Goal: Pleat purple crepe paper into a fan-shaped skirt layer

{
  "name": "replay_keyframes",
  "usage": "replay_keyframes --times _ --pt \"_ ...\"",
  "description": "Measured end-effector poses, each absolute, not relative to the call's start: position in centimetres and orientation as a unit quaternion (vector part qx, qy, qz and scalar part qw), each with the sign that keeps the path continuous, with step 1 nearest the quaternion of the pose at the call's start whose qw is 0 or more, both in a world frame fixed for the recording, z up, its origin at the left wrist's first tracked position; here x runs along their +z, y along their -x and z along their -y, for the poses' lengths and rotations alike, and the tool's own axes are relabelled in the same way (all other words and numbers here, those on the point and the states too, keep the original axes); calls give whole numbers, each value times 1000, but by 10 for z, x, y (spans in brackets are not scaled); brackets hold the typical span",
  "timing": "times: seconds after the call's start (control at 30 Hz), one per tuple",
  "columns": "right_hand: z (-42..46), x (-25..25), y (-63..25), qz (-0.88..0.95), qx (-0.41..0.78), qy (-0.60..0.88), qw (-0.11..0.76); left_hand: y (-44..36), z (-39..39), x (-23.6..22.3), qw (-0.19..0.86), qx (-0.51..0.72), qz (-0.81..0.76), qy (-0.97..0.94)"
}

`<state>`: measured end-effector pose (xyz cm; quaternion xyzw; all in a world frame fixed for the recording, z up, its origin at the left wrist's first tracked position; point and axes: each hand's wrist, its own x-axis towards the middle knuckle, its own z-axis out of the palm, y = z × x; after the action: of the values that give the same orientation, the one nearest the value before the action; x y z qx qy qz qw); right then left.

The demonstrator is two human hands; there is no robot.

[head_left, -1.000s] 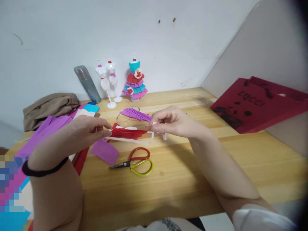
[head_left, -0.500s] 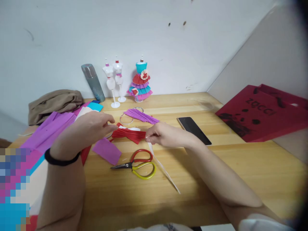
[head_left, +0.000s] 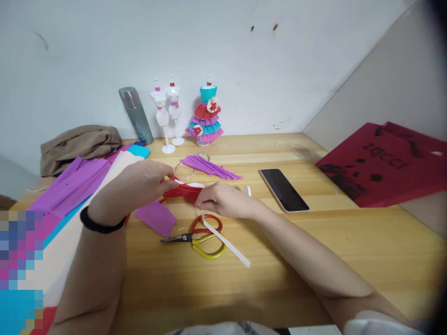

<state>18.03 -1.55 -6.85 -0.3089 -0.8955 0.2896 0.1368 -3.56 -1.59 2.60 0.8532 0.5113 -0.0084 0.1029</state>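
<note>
The red pleated paper (head_left: 186,193) is midway between the back and front edges of the counter (head_left: 296,260). The left hand (head_left: 143,184) is at its left end; whether those fingers grip it, I can't tell. The right hand (head_left: 226,200) has its fingers pinching a white strip (head_left: 228,245), which trails over the scissors (head_left: 206,239) toward the front edge.

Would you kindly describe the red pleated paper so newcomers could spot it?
At the wooden table, look beyond the scissors, between the left hand and right hand. The red pleated paper there differs in colour from the purple pleated paper behind.
</note>
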Motion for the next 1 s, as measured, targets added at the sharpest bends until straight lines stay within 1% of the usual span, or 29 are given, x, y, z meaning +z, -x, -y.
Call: replay_keyframes --times 0.13,0.23,0.3,0.33,0.43,0.47,0.6,0.7,0.8,0.93,1.0 --pt "16 -63 -182 866 290 364 184 38 11 19 97 2 -498 -862" --pt "12 -57 -191 839 260 437 192 38 8 15 77 5 -490 -868" --pt "8 -56 -198 835 210 478 172 33 7 14 86 13 -478 -874" --pt "6 -55 -201 837 184 492 155 29 7 14 106 18 -469 -877" --pt "2 -57 -208 835 124 530 82 14 7 10 214 45 -453 -864" --pt "2 -57 -209 832 115 539 57 9 6 6 242 63 -460 -852" --pt "2 -55 -211 835 99 542 -15 4 8 -22 298 166 -515 -787" --pt "4 -51 -210 838 93 536 -40 17 13 -49 365 178 -548 -731" --pt "5 -50 -210 840 94 532 -58 35 19 -72 379 163 -579 -704" --pt "3 -50 -209 842 100 525 -73 44 23 -90 337 133 -602 -711" --pt "2 -51 -209 841 109 524 -81 41 25 -95 341 128 -597 -715"
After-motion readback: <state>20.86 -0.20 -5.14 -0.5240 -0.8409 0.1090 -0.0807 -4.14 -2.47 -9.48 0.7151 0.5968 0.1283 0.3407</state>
